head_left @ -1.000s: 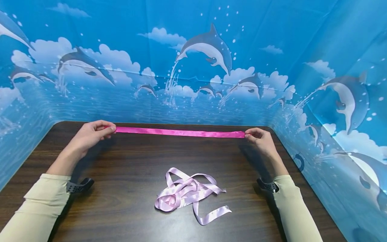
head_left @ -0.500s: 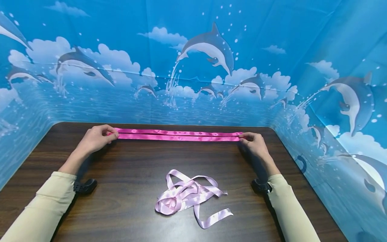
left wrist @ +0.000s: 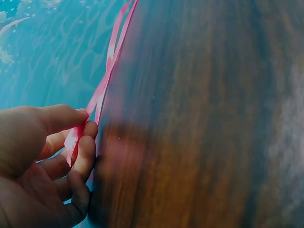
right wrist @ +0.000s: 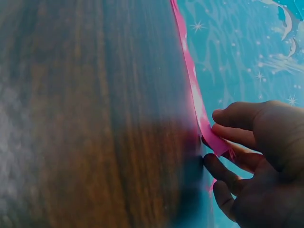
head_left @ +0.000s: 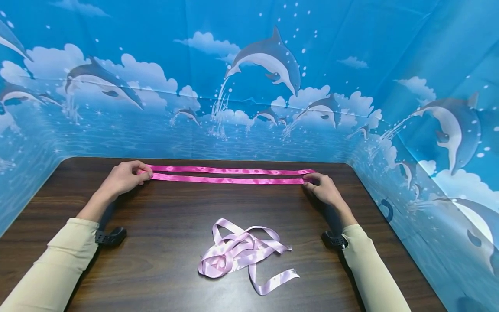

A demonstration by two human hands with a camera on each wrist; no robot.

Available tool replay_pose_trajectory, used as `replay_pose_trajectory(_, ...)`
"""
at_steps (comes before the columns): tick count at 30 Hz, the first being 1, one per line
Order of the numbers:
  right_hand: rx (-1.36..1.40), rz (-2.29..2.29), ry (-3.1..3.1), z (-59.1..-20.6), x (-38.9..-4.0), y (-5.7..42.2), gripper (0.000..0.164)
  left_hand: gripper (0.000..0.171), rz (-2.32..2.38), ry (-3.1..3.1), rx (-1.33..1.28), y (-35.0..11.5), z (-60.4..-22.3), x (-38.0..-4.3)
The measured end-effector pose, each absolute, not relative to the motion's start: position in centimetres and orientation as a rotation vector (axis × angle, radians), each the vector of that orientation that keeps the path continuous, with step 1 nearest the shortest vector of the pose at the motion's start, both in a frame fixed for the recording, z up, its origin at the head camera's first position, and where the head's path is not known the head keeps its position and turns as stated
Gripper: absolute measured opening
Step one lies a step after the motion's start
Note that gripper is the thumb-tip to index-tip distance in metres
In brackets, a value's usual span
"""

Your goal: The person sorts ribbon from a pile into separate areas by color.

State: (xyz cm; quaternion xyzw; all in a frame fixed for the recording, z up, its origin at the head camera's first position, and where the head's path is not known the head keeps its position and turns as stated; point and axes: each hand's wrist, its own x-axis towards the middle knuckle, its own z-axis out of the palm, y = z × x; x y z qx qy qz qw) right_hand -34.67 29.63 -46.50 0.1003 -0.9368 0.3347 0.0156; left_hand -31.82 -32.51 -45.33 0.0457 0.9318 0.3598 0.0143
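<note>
A bright pink satin ribbon (head_left: 226, 180) stretches across the far side of the table as two roughly parallel strands, with a narrow gap between them. At its left end my left hand (head_left: 126, 177) pinches the ribbon between thumb and fingers; in the left wrist view the strands cross just beyond the fingertips. My right hand (head_left: 324, 189) holds the right end of the nearer strand, while the farther strand's end lies beside its fingers. A frayed pink ribbon end (right wrist: 219, 146) shows at the fingers in the right wrist view. Both hands are low over the tabletop.
A loose heap of pale pink ribbon (head_left: 241, 251) lies on the dark wood-grain table (head_left: 163, 277), nearer the body. A blue dolphin-print cloth (head_left: 249, 108) walls the back and both sides. Each wrist wears a black strap.
The pink ribbon first looked like one band; it now shows as two separated strands. My right hand has moved left and nearer the body. The left hand shifted slightly right and lower.
</note>
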Motion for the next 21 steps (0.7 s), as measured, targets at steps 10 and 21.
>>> replay_pose_trajectory(10,0.36,0.99,-2.903,-44.3,-33.5,29.4,0.041,0.045,0.943,3.058,0.15,-33.2,-44.3,-30.3)
replay_pose_trajectory(21,0.642,0.912,-2.779,-37.7,-28.6,27.4,0.039,0.049,0.837,3.242,0.219,-30.4,-38.7,-25.9)
